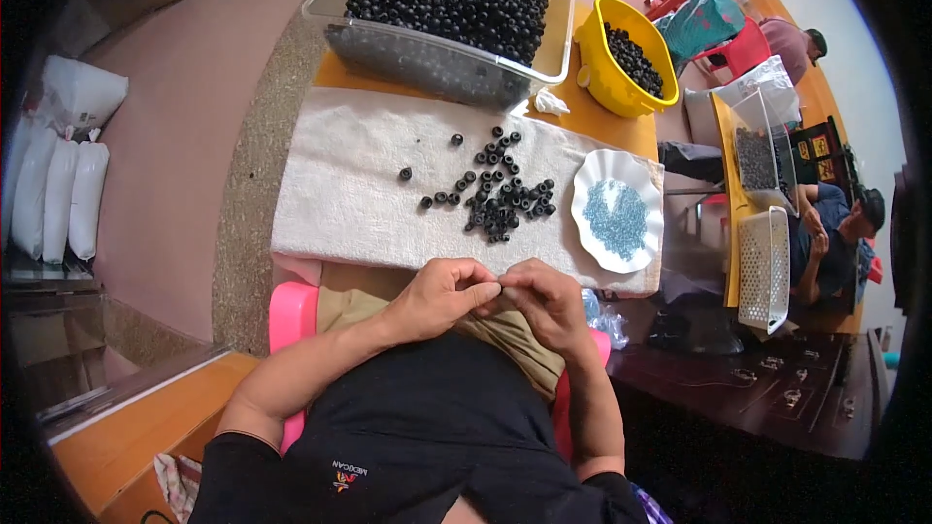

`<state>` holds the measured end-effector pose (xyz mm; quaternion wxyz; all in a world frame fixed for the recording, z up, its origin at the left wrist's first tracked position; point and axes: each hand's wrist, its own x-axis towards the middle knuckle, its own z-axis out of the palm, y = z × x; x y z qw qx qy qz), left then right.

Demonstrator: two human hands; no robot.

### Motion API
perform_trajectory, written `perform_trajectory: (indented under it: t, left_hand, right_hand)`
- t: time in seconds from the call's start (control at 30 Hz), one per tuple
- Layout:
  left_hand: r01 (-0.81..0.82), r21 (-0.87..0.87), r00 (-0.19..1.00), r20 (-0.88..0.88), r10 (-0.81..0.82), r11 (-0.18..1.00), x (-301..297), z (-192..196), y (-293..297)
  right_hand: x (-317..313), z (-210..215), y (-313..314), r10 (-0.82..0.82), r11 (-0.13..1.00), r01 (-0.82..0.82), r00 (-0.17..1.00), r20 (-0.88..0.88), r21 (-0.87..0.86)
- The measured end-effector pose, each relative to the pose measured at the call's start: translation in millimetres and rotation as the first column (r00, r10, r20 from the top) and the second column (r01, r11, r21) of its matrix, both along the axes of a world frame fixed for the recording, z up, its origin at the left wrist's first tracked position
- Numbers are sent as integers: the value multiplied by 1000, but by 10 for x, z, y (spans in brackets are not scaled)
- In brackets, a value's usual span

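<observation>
My left hand (447,293) and my right hand (549,305) meet above my lap, just off the near edge of the white towel (340,184). Both are closed in a pinch, fingertips together. A small dark piece (501,284) shows between them, mostly covered by the fingers. Beyond my hands, a loose pile of small black round pieces with holes (500,209) lies on the towel, with a few scattered to its left. Right of the pile, a white scalloped plate (590,243) holds many tiny pale-blue pieces (616,218).
A clear plastic bin (437,68) full of black pieces stands at the table's far side. Beside it are a yellow basin (602,68) of similar pieces and crumpled white tissue (550,102). On the right, another person (825,233) sits by a white basket (762,272). White sacks (58,194) stand far left.
</observation>
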<state>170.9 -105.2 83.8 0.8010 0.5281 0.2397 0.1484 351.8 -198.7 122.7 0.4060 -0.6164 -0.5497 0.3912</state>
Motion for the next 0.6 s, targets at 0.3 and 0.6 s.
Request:
perform_trajectory:
  t: [0.3, 0.6]
  left_hand:
    - [101, -72, 995, 17, -100, 992, -16, -35, -19]
    - [94, -28, 995, 33, -93, 995, -9, -19, -29]
  right_hand:
    - [-1, 41, -91, 37, 998, -50, 957, -286, -38]
    - [64, -101, -114, 6, 996, -34, 949, -314, -85]
